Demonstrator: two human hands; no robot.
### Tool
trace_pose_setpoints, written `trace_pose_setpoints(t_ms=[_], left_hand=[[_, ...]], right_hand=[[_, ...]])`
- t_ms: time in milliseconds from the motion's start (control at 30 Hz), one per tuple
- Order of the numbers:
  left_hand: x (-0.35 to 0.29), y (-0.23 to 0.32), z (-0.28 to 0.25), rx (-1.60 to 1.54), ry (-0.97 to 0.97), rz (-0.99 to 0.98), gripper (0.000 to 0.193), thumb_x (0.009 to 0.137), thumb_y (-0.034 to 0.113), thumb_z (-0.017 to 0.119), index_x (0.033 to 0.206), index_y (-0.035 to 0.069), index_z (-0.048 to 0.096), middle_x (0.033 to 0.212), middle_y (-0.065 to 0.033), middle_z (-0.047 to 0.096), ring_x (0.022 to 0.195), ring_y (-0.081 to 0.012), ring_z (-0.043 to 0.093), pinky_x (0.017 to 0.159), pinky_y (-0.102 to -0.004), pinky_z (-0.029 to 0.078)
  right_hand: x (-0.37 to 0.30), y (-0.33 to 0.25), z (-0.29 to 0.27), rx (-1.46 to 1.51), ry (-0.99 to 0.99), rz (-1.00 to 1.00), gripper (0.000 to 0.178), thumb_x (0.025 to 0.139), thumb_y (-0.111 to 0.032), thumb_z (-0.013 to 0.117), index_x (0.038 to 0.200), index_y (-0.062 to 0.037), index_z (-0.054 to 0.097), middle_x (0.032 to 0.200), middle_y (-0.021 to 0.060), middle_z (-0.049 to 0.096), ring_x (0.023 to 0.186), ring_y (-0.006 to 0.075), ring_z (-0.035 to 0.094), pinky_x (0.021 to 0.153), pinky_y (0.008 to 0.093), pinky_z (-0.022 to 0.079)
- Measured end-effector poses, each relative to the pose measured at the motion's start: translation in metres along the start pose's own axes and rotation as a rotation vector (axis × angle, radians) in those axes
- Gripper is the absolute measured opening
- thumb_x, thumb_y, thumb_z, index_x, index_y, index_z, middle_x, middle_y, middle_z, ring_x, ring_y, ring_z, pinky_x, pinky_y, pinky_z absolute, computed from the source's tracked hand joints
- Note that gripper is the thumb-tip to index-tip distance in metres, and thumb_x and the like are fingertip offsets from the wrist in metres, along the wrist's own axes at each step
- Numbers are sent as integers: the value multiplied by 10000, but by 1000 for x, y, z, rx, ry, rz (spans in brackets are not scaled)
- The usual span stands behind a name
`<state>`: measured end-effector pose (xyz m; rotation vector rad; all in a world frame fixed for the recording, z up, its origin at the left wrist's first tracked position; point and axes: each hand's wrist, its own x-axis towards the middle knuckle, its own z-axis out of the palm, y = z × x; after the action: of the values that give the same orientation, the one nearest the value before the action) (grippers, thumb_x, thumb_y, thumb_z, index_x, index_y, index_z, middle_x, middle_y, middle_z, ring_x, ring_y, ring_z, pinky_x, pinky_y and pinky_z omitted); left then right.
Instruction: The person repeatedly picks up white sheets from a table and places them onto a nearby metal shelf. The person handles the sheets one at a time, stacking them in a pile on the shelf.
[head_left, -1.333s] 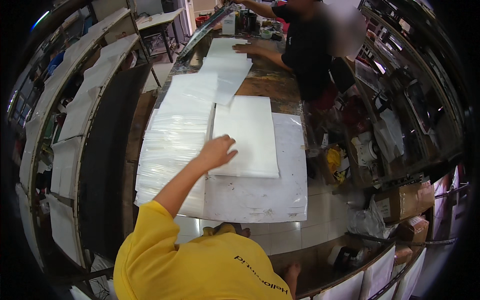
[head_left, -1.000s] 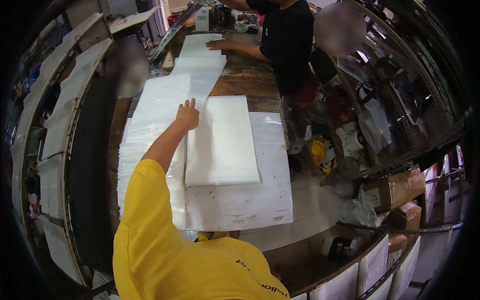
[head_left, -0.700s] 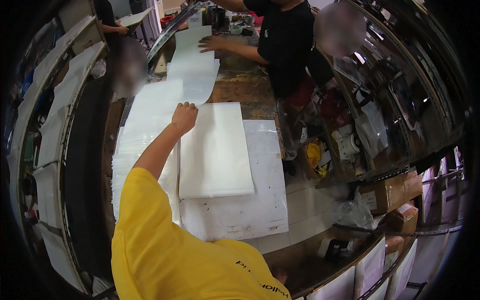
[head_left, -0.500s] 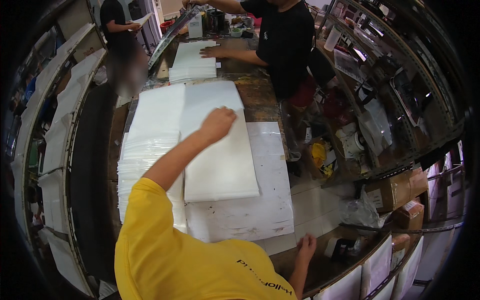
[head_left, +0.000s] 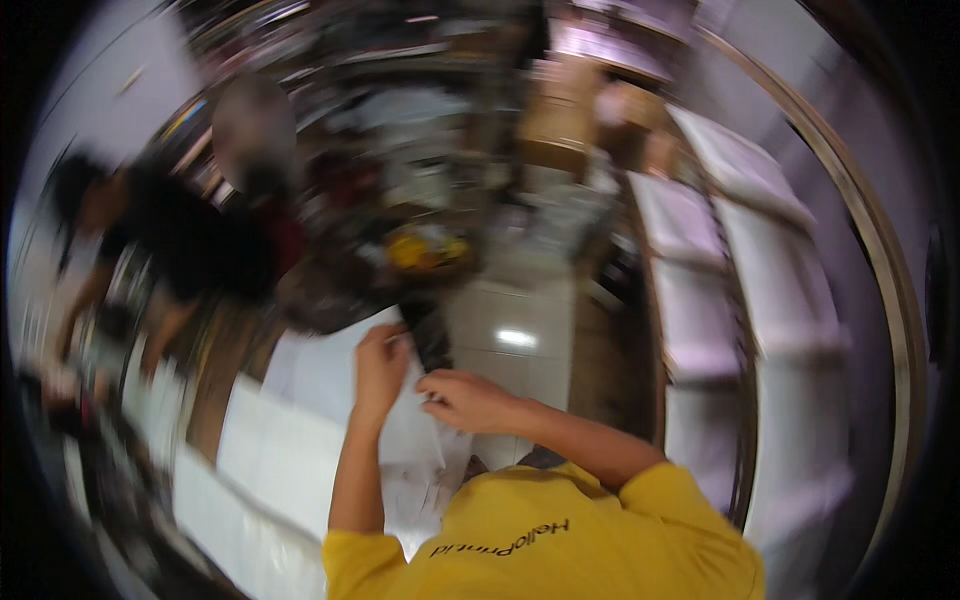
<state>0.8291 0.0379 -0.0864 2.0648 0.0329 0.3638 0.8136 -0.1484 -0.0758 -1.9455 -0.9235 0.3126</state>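
A large white sheet [head_left: 310, 362] lies in front of me at the table's end, its far corner next to my left hand [head_left: 382, 368]. The fingers of that hand are closed at the sheet's edge and appear to pinch it. Beside it on the right, my right hand [head_left: 468, 400] has its fingers drawn together near the sheet's right edge. What those fingers hold, if anything, is too blurred to make out. More white sheets [head_left: 275, 440] lie to the left on the table, partly smeared by motion.
A co-worker in dark clothes [head_left: 190, 225] leans over the table at the left. White-covered racks [head_left: 690, 310] stand on the right, with cardboard boxes [head_left: 560, 120] farther back. Tiled floor [head_left: 515, 365] shows between the table and the racks. A yellow item [head_left: 425, 250] lies beyond the table.
The view has swung right, toward the racks and floor. My right hand has come up from low at the side and is now close to my left hand, which was over the sheet stack.
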Motion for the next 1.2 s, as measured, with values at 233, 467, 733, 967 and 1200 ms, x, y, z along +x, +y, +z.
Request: trace_pose_setpoints(t_ms=[233,467,733,967,1200], left_hand=[[38,63,95,-395,-43,56,486,962,81,552,1411,-13,393,999,-66,587,689,-81,542,598,-233,444],[17,72,127,-431,-8,63,443,982,125,564,1384,5,423,924,-20,539,679,-48,449,565,-203,395],[-83,-41,180,-216,-260,-380,262,947,112,591,1146,-57,585,938,-97,624,743,-141,580,625,-256,476],[-87,21,212,134,-167,163,211,902,41,599,1072,-83,614,898,-177,628,738,-264,611,665,-341,498],[-58,69,234,111,-271,262,203,888,14,601,1076,-60,620,863,-162,616,717,-263,621,652,-355,503]], right_hand=[[-36,34,-133,-7,233,134,177,803,-113,582,952,-19,562,869,168,634,828,340,628,707,424,476],[-112,57,-344,-220,390,352,259,815,-169,578,1027,-25,615,981,139,638,924,250,617,797,360,504],[-341,59,-562,-496,926,626,214,855,-201,640,1026,-73,659,924,22,613,872,113,551,810,250,444],[-543,65,-616,-862,1303,971,224,894,-237,614,1032,-64,653,935,57,619,873,139,562,812,265,449],[-618,98,-624,-851,1369,1182,256,899,-254,616,1045,-47,650,948,83,627,881,171,573,818,290,460]])
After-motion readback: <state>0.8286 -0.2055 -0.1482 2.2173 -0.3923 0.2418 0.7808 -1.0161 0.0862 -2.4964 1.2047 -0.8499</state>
